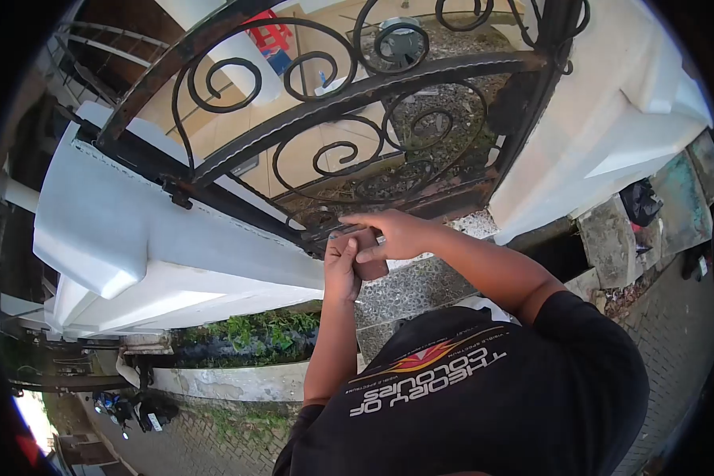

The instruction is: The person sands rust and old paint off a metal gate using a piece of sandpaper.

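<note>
Near the bottom of the black iron gate (325,111), both hands are at a small brown sheet (370,268) that looks like folded sandpaper. My left hand (341,268) is closed on its left side, the thumb lying across the front. My right hand (402,236) reaches in from the right, its thumb against the sheet and its index finger stretched over the top edge. Part of the sheet is hidden behind the fingers. Curled scrolls and a rusty lower rail belong to the gate, which stands just beyond my hands.
White pillars (95,214) flank the gate on both sides. Below my hands lies a pebbled step (412,285), with a dark drain opening (543,252) to its right. Green plants (254,337) grow in a ditch at left. A black plastic bag (641,202) sits at right.
</note>
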`<action>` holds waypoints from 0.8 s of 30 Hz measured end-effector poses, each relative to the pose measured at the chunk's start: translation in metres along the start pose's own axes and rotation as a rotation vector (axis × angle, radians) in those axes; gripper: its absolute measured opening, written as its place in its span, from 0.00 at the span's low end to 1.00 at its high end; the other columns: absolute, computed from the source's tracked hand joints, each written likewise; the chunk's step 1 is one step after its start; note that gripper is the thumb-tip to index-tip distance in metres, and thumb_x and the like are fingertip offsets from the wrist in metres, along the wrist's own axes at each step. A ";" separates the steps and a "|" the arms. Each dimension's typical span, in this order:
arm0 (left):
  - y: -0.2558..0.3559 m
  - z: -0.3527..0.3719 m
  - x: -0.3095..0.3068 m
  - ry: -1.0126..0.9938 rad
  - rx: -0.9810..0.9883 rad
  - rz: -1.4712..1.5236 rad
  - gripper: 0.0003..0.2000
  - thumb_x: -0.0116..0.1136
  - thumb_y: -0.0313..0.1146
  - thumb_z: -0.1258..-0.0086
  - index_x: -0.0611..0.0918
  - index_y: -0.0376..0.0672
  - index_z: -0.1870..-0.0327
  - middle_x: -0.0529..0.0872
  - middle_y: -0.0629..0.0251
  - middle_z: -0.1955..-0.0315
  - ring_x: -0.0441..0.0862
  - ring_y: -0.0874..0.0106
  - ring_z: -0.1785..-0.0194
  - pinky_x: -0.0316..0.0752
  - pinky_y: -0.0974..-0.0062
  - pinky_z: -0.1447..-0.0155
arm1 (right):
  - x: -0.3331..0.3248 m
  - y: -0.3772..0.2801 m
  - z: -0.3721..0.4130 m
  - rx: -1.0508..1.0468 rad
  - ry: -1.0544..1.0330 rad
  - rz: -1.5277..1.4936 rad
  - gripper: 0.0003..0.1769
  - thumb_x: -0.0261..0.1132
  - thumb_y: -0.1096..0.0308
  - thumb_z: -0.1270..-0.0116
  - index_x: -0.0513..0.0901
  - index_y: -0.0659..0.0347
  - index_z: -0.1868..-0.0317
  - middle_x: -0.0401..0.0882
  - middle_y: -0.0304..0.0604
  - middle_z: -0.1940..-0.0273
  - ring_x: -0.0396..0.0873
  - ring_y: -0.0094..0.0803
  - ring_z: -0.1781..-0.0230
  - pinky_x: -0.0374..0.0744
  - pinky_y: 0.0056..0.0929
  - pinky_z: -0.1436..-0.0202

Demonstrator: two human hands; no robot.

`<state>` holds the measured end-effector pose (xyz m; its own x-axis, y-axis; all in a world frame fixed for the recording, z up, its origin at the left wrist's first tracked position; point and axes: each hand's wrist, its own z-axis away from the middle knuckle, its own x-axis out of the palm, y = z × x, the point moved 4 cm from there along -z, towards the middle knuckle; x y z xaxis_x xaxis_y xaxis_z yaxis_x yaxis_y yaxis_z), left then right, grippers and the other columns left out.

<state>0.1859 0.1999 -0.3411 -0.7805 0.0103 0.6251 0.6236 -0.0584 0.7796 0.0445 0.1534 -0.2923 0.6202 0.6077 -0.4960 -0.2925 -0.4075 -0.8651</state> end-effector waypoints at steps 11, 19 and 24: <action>-0.066 -0.041 0.106 -0.074 -0.047 -0.614 0.11 0.66 0.24 0.34 0.79 0.37 0.53 0.86 0.65 0.61 0.82 0.78 0.58 0.76 0.79 0.50 | -0.057 0.098 0.132 0.101 0.489 -1.398 0.25 0.72 0.79 0.42 0.72 0.62 0.45 0.80 0.42 0.56 0.83 0.29 0.57 0.83 0.28 0.54; -0.082 -0.083 0.150 -0.147 0.132 -0.922 0.13 0.70 0.24 0.38 0.80 0.37 0.54 0.86 0.65 0.64 0.81 0.80 0.65 0.77 0.81 0.60 | -0.081 0.105 0.134 0.111 0.523 -1.415 0.23 0.68 0.73 0.34 0.73 0.64 0.41 0.80 0.42 0.52 0.83 0.27 0.59 0.83 0.29 0.61; -0.005 -0.088 0.199 -0.038 0.591 -1.361 0.13 0.74 0.28 0.42 0.84 0.40 0.57 0.85 0.65 0.66 0.80 0.76 0.69 0.75 0.78 0.63 | -0.148 0.092 0.145 0.312 0.634 -0.828 0.14 0.67 0.71 0.33 0.81 0.64 0.48 0.79 0.38 0.51 0.80 0.28 0.60 0.77 0.29 0.56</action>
<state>0.0235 0.1144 -0.2244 -0.7698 -0.2516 -0.5867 -0.6328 0.4217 0.6494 -0.1791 0.1249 -0.3093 0.9466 0.1159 0.3010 0.2726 0.2116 -0.9386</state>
